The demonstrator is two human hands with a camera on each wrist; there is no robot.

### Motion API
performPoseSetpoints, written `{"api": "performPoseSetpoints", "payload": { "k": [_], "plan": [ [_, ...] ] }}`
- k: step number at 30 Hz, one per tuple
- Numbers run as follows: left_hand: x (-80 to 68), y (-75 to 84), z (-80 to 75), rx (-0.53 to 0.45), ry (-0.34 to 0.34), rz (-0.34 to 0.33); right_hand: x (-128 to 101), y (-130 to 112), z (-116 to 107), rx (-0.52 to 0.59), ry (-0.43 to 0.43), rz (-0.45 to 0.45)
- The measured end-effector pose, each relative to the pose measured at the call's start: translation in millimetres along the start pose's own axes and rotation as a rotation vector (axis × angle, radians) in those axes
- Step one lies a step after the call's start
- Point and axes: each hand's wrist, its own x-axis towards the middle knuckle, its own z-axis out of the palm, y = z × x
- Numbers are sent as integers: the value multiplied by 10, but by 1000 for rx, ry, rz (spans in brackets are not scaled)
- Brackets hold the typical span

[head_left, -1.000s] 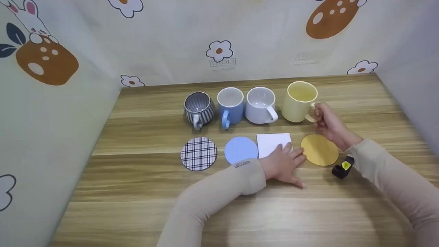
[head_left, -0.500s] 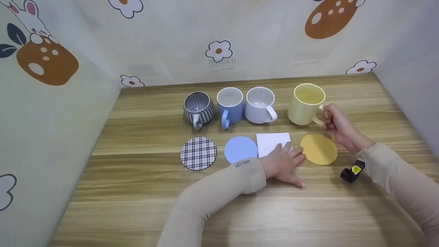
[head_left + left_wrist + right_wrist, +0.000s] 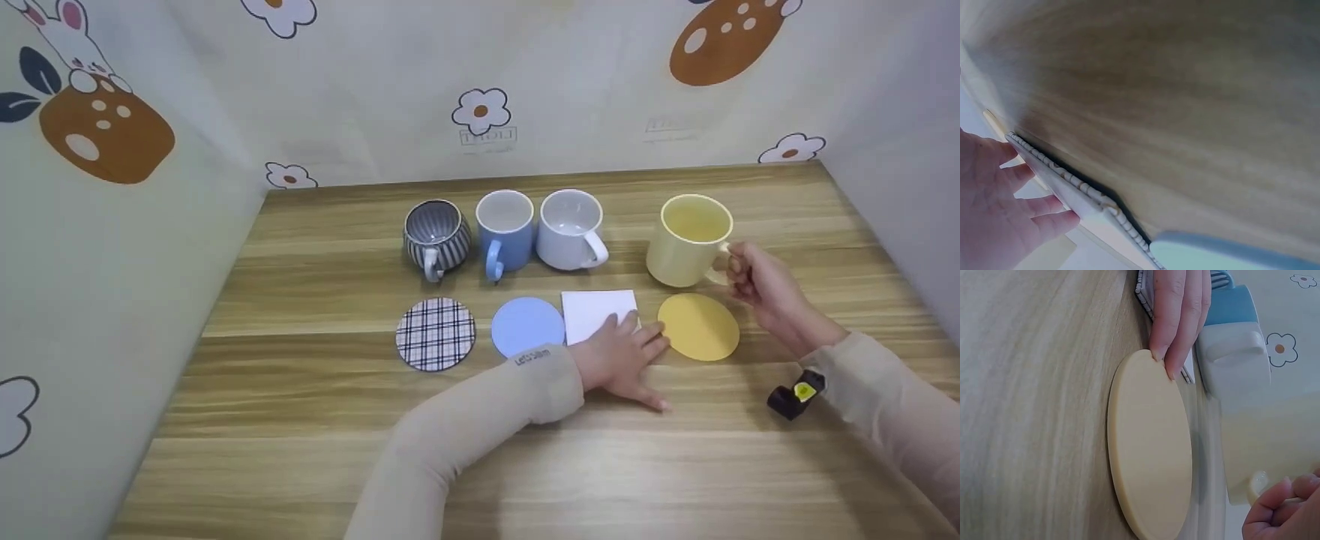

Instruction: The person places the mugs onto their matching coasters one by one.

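My right hand [image 3: 772, 292] grips the handle of a pale yellow mug [image 3: 679, 251], upright behind a round yellow coaster [image 3: 699, 328]. Whether the mug's base touches the table I cannot tell. Spread out, my left hand [image 3: 621, 358] lies over part of a square white coaster [image 3: 592, 311]; its fingertips meet the yellow coaster's left edge. In the right wrist view, two left fingers [image 3: 1169, 312] touch the rim of the yellow coaster [image 3: 1151, 444], and the mug [image 3: 1275, 439] stands to the right. The left wrist view shows the open palm [image 3: 994, 208] beside the white coaster's edge [image 3: 1081, 199].
Left of the yellow mug stand a white mug [image 3: 566, 238], a blue mug [image 3: 516, 247] and a grey striped mug [image 3: 442, 251] in a row. In front lie a round blue coaster [image 3: 526, 326] and a plaid coaster [image 3: 435, 335]. Printed sheets [image 3: 375, 97] wall the table.
The yellow mug, held by my right hand, has moved right and toward me, away from the white mug. My left hand has stayed in place.
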Motion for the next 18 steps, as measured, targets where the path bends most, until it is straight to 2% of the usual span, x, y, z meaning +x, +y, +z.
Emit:
{"api": "performPoseSetpoints", "payload": {
  "k": [11, 18],
  "plan": [
    [-12, 10, -22, -5, -21, -4, -156, 56, -112, -41, -23, -14],
    [4, 1, 0, 17, -9, -2, -237, 79, -145, -21, -22, -27]
  ]
}}
